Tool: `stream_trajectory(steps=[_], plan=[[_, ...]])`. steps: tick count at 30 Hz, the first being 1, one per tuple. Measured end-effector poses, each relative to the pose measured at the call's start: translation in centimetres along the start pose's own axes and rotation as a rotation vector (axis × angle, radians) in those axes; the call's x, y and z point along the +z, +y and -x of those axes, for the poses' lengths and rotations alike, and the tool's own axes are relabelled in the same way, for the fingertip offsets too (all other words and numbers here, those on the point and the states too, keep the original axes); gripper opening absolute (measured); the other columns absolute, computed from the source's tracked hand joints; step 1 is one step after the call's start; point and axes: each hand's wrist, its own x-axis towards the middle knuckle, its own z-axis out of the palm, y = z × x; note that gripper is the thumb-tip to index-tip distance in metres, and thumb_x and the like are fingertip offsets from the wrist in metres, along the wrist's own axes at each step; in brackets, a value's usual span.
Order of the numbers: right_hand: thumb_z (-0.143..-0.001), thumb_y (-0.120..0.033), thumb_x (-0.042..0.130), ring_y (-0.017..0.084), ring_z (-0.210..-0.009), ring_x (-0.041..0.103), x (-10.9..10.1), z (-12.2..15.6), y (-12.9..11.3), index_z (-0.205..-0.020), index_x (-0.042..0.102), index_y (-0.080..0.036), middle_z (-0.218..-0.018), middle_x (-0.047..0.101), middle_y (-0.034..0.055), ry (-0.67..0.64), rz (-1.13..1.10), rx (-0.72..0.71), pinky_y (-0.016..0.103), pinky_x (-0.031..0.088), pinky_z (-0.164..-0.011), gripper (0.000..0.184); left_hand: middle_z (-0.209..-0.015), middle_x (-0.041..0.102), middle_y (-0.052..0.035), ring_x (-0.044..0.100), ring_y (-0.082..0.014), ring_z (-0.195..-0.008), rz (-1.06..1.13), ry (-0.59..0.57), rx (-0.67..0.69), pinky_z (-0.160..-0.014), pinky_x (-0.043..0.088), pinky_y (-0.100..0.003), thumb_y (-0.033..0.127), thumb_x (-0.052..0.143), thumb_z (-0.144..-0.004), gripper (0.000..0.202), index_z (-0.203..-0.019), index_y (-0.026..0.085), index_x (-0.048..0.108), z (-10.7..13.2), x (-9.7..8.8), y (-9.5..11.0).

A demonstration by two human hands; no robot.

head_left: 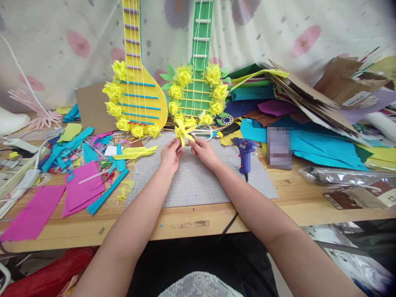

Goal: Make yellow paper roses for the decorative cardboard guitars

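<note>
My left hand (170,154) and my right hand (202,150) meet above the grey cutting mat (198,185). Both pinch a small yellow paper flower (183,131) with pointed petals, held just over the mat's far edge. Scissors (202,133) lie right behind the flower. A blue glue gun (245,153) stands on the mat to the right of my right hand. Behind, a yellow paper guitar (139,88) and a green paper guitar (198,82) lean against the wall, both ringed with yellow flowers.
Pink sheets (82,189) and blue paper strips (105,194) litter the wooden table (185,222) at the left. A pile of coloured felt and cardboard (309,107) fills the right. A power strip with cables (21,146) sits far left.
</note>
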Motion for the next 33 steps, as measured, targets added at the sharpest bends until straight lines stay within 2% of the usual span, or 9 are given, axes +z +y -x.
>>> stream_trajectory(steps=[3,6,14,19,26,33], plan=[[-0.072,-0.056,0.049,0.005,-0.044,0.031,0.1,0.2,-0.3,-0.069,0.051,-0.018,-0.048,0.039,-0.0064,-0.003,-0.033,0.005,0.022,0.024,-0.044,0.038,-0.067,0.062,0.0032,0.052,-0.0037,-0.055,-0.011,0.034,-0.002,-0.048,0.036,-0.015,0.014,0.069,-0.063,0.011,-0.072,0.017,0.064,0.0,0.1,0.1],[-0.066,-0.05,0.058,0.006,-0.045,0.035,0.3,0.4,-0.7,-0.076,0.048,-0.019,-0.05,0.04,-0.0077,-0.007,-0.092,-0.011,0.021,0.025,-0.045,0.034,-0.058,0.057,0.0053,0.046,-0.0014,-0.048,0.024,0.051,-0.021,-0.043,0.032,-0.015,0.013,0.07,-0.063,0.011,-0.069,0.017,0.062,-0.2,0.1,0.2],[-0.063,-0.044,0.061,0.007,-0.047,0.04,0.6,0.4,-0.7,-0.07,0.043,-0.019,-0.051,0.044,-0.0072,-0.027,-0.112,0.052,0.02,0.027,-0.046,0.032,-0.056,0.053,0.0062,0.039,0.0006,-0.043,0.187,-0.049,-0.086,-0.04,0.03,-0.012,0.008,0.064,-0.069,0.009,-0.07,0.016,0.059,-0.5,0.0,0.1],[-0.061,-0.047,0.063,0.007,-0.047,0.041,0.8,0.3,-0.6,-0.07,0.044,-0.018,-0.05,0.046,-0.0068,-0.025,-0.094,0.065,0.02,0.027,-0.046,0.036,-0.057,0.054,0.0059,0.042,0.0005,-0.043,0.199,-0.012,-0.11,-0.041,0.032,-0.011,0.009,0.061,-0.073,0.008,-0.072,0.017,0.06,-0.5,0.1,0.1],[-0.062,-0.05,0.062,0.005,-0.042,0.036,0.7,0.3,-0.6,-0.066,0.044,-0.018,-0.046,0.046,-0.0071,-0.005,-0.072,0.061,0.02,0.025,-0.044,0.036,-0.066,0.062,0.0036,0.055,-0.0021,-0.057,0.161,0.01,-0.099,-0.054,0.044,-0.012,0.014,0.062,-0.074,0.004,-0.074,0.018,0.062,-0.9,-0.3,-0.2],[-0.069,-0.052,0.055,0.005,-0.041,0.034,0.8,0.3,-0.4,-0.065,0.048,-0.017,-0.045,0.045,-0.0067,-0.033,0.026,0.025,0.021,0.026,-0.045,0.035,-0.061,0.06,0.0034,0.051,-0.0015,-0.05,0.16,0.027,-0.092,-0.046,0.04,-0.011,0.016,0.063,-0.073,0.002,-0.072,0.017,0.062,-1.2,-0.2,-0.2]])
